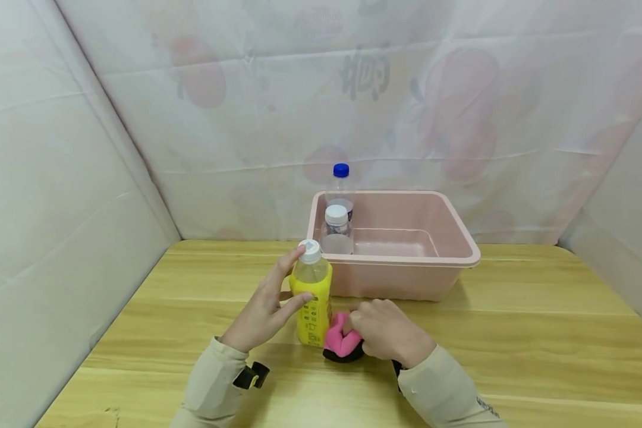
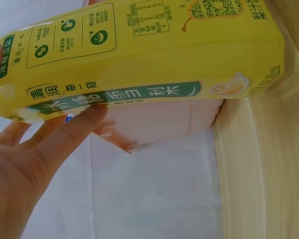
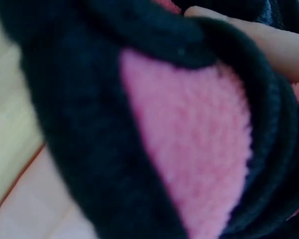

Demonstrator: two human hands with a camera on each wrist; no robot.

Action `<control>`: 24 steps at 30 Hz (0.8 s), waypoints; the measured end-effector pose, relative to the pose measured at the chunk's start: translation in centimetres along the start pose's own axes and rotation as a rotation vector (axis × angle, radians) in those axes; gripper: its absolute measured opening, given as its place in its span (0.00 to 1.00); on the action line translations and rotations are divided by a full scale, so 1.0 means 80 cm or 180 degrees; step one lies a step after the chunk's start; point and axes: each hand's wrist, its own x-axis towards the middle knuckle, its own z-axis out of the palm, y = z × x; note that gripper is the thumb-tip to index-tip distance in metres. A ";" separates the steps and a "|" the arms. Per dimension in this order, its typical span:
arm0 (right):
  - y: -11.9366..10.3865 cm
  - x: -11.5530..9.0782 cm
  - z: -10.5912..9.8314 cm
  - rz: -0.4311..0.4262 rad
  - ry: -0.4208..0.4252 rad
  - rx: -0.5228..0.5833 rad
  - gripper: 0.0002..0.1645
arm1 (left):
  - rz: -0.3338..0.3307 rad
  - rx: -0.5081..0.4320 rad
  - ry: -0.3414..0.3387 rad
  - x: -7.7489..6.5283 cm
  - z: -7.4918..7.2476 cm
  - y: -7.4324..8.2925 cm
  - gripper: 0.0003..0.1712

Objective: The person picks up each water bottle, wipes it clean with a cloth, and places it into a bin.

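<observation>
A bottle with a yellow wrapper and white cap (image 1: 314, 309) stands nearly upright on the table in the head view. My left hand (image 1: 262, 312) holds its upper part between thumb and fingers, one fingertip touching the cap. The bottle's printed label fills the upper part of the left wrist view, with the left fingers (image 2: 74, 129) against its side. My right hand (image 1: 387, 330) grips a bunched pink and black cloth (image 1: 342, 342) just right of the bottle. Fuzzy pink fabric with dark edging (image 3: 189, 134) covers most of the right wrist view.
Behind the hands is a pink plastic basin (image 1: 396, 279). At its left end stand a clear bottle with a blue cap (image 1: 341, 172) and another with a white cap (image 1: 337, 229). A pale printed curtain (image 1: 278, 119) encloses the wooden table (image 1: 513, 333).
</observation>
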 end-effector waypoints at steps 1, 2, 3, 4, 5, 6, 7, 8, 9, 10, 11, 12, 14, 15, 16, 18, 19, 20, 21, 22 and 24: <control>0.000 0.000 -0.002 0.0012 -0.0009 0.0001 0.23 | 0.0003 0.0008 0.0000 0.000 0.000 0.000 0.44; 0.000 0.001 -0.003 0.0027 -0.0019 0.0005 0.24 | 0.0012 0.0016 0.0001 -0.001 0.000 0.000 0.44; 0.000 0.001 -0.006 0.0041 -0.0014 -0.0025 0.24 | 0.0029 0.0027 0.0001 -0.001 -0.001 -0.001 0.44; 0.000 0.001 -0.008 0.0060 -0.0006 -0.0013 0.25 | 0.0045 0.0045 0.0005 -0.001 -0.001 -0.001 0.44; 0.001 0.001 -0.011 0.0070 0.0027 -0.0010 0.25 | 0.0064 0.0070 0.0009 -0.002 -0.001 -0.001 0.44; 0.001 0.001 -0.014 0.0080 0.0084 -0.0013 0.26 | 0.0082 0.0093 0.0012 -0.002 -0.001 -0.002 0.44; 0.001 0.001 -0.016 0.0081 0.0176 -0.0010 0.28 | 0.0095 0.0116 0.0017 -0.002 -0.001 -0.002 0.44; 0.001 0.001 -0.019 0.0075 0.0295 0.0006 0.28 | 0.0096 0.0124 0.0017 -0.002 -0.001 -0.002 0.44; 0.001 0.001 -0.022 0.0066 0.0443 0.0026 0.29 | 0.0097 0.0132 0.0016 -0.002 -0.001 -0.003 0.44; 0.001 0.002 -0.024 0.0046 0.0602 0.0079 0.30 | 0.0100 0.0138 0.0017 -0.002 -0.001 -0.003 0.44; 0.000 0.002 -0.027 0.0015 0.0783 0.0094 0.31 | 0.0098 0.0134 0.0017 -0.002 -0.001 -0.004 0.44; -0.001 0.002 -0.029 -0.0018 0.0965 0.0117 0.32 | 0.0097 0.0133 0.0019 -0.002 -0.001 -0.004 0.44; -0.002 0.002 -0.033 -0.0104 0.1316 0.0175 0.34 | 0.0110 0.0131 0.0022 -0.002 -0.002 -0.004 0.44; -0.002 0.003 -0.035 -0.0145 0.1481 0.0189 0.35 | 0.0114 0.0126 0.0021 -0.002 -0.002 -0.004 0.44; -0.003 0.003 -0.036 -0.0182 0.1632 0.0196 0.36 | 0.0115 0.0120 0.0020 -0.002 -0.001 -0.004 0.44; -0.003 0.003 -0.038 -0.0233 0.1892 0.0235 0.37 | 0.0118 0.0100 0.0021 -0.002 -0.001 -0.003 0.44; -0.003 0.004 -0.039 -0.0252 0.2007 0.0255 0.37 | 0.0116 0.0085 0.0017 -0.001 -0.001 -0.003 0.44; -0.003 0.004 -0.040 -0.0265 0.2115 0.0268 0.37 | 0.0113 0.0074 0.0016 -0.001 -0.001 -0.003 0.44; -0.003 0.004 -0.042 -0.0281 0.2215 0.0288 0.37 | 0.0107 0.0063 0.0012 -0.001 -0.001 -0.003 0.44; -0.002 0.004 -0.043 -0.0291 0.2303 0.0305 0.37 | 0.0112 0.0054 0.0011 0.000 -0.001 -0.003 0.43; -0.001 0.004 -0.045 -0.0317 0.2460 0.0350 0.37 | 0.0117 0.0048 0.0015 0.000 -0.001 -0.003 0.43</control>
